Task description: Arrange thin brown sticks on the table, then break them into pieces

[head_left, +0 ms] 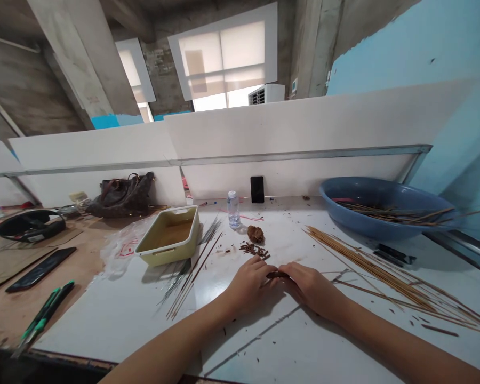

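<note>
My left hand and my right hand meet over the white tabletop. Both sets of fingers are closed on a short dark brown strip, whose ends are hidden by the fingers. Just beyond my left hand lies a small heap of short brown pieces. A brown, rough-looking lump sits right behind that heap. To the right of my right hand, a bundle of long thin tan sticks lies slantwise on the table.
A yellow-green basin of brownish liquid stands left, near thin wires and sticks. Behind are a clear bottle and an upright phone. A blue tub holds sticks at right; green-black cutters lie far left.
</note>
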A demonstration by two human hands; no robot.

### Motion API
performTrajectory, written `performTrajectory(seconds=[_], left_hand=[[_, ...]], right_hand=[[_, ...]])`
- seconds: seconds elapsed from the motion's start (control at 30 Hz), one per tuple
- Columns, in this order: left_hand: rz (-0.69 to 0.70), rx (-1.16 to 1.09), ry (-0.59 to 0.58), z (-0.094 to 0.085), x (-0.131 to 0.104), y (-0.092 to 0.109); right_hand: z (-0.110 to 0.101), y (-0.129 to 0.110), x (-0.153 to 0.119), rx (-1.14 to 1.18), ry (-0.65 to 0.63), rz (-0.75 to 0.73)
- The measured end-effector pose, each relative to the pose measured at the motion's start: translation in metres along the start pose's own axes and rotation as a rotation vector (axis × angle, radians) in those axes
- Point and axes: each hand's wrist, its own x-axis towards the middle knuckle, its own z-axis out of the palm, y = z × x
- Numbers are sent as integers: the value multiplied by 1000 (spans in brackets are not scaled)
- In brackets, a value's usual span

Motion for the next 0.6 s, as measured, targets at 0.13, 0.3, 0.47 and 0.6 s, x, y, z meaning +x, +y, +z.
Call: performTrajectory(seconds=[0.13, 0.3, 0.47, 0.6], left_hand=[[-8, -25, 27, 1, 0, -2], [-12, 44, 31, 6, -3, -9], [-17, 66, 47, 8, -4, -9], [-15, 41, 17, 6, -3, -2]], right_hand=[[-1, 0, 0, -33, 0, -10], [-2, -8, 4, -79, -8, -46], [0, -11, 3, 42, 2, -40], [0, -5, 0, -42, 26, -62]])
